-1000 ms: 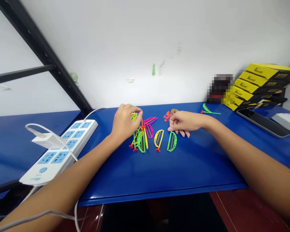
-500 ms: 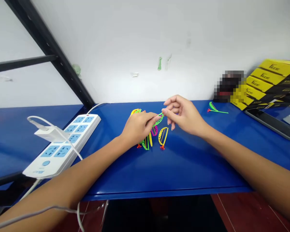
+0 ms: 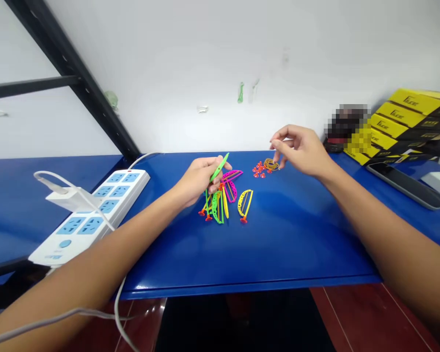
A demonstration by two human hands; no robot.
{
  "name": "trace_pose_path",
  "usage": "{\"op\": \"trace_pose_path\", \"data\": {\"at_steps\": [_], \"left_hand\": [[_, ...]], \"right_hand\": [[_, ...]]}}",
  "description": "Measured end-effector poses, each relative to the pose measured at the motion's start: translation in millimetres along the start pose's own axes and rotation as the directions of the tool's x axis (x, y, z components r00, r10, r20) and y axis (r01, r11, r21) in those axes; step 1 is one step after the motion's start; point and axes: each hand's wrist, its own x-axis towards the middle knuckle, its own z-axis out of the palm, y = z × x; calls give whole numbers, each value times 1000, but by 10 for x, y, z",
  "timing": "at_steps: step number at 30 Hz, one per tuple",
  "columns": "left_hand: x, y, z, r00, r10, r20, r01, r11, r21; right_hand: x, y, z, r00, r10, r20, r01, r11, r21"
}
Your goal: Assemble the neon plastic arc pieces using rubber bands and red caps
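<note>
My left hand grips a slim neon green plastic piece between thumb and fingers, just above a heap of neon arc-shaped plastic pieces with red tips. A magenta arc piece lies against the heap, and a yellow arc piece lies apart on its right. My right hand hangs with fingers apart and empty, its fingertips just above a small orange coil. Tiny red parts lie beside that coil.
The blue table ends at a front edge. On its left lies a white power strip with a plugged-in charger and cable. Yellow-and-black boxes and a dark tablet stand at the right.
The green piece, earlier on the table and then between both hands, is now in my left hand alone. My left hand has moved left, and my right hand has moved right, away from it.
</note>
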Motion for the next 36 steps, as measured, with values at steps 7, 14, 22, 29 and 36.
{"op": "trace_pose_path", "data": {"at_steps": [7,14,22,29,36], "left_hand": [[-30,81,62,999,-11,-43,9,999,-49],[-33,59,104,998,66,-6,-66,998,8],[-33,18,110,994,103,40,-107,986,131],[-42,34,117,989,125,86,-142,962,235],[-49,23,117,976,214,36,-216,941,260]], "right_hand": [[2,195,68,958,-153,242,249,862,-441],[16,255,61,953,-128,275,237,879,-414],[51,297,93,929,-8,371,144,929,-340],[29,260,91,950,-27,310,146,919,-367],[38,315,170,938,-77,339,203,912,-356]]}}
